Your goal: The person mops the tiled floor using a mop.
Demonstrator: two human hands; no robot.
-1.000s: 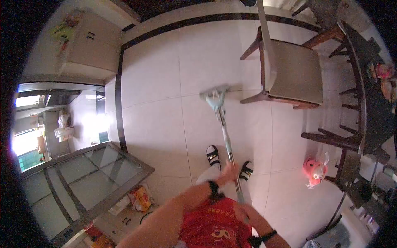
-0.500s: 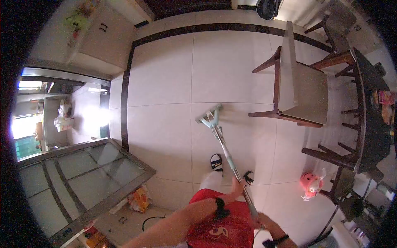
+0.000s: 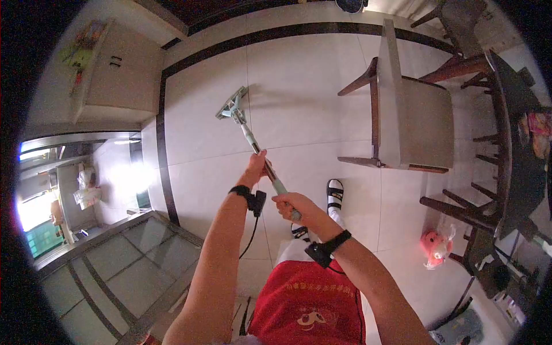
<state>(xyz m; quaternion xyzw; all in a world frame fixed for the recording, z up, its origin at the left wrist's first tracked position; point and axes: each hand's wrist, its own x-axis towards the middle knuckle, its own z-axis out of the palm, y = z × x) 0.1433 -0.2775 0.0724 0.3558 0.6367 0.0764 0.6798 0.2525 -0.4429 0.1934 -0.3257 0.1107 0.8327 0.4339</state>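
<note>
In the head view, both grips are closed around the mop, left hand ahead of right hand. Its flat head is over the floor, contact unclear; apparently two-handed guiding, calling for coordinated hands. The red garment's yellow lettering is unreadable.

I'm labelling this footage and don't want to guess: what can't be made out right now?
All in the head view:
Mop pole: gripped stretches hidden by the left hand and right hand.
Left sandal: partly hidden behind the right hand.
Dark object: cut off by the top edge.
Packets: print too small and blurred.
</note>
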